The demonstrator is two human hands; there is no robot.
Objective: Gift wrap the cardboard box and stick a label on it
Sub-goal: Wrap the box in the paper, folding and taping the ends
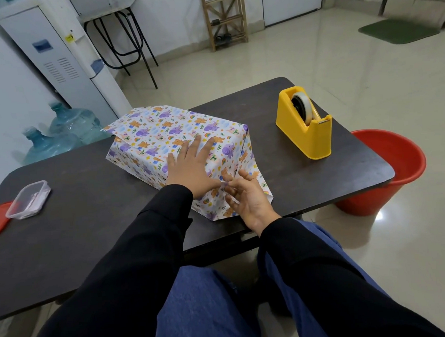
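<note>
Now, the left fingers (209, 145) lie straight and spread, flat on the top of the wrapped cardboard box (161, 135), the left hand (192, 167) pressing the paper down. The right fingertips (229, 191) sit loosely bent at the box's near corner, touching the paper just beside the left thumb. Whether they actually pinch a fold there, I cannot tell.

Out from the right hand (247, 198), at about 1 o'clock, the loose end flap (256, 171) flares open and unfolded. That is the relation that counts: the box sits mid-table with its long axis running from 10 o'clock to 4 o'clock, and the open 4 o'clock end faces the right hand, which is plainly the nearer one. The far end at 10 o'clock also shows paper sticking out.

Further out at 2 o'clock, well apart on the dark table (88, 230), stands the yellow tape dispenser (305, 125), again on the right hand's side. My read is that the near end gets folded next, left hand anchoring.
</note>
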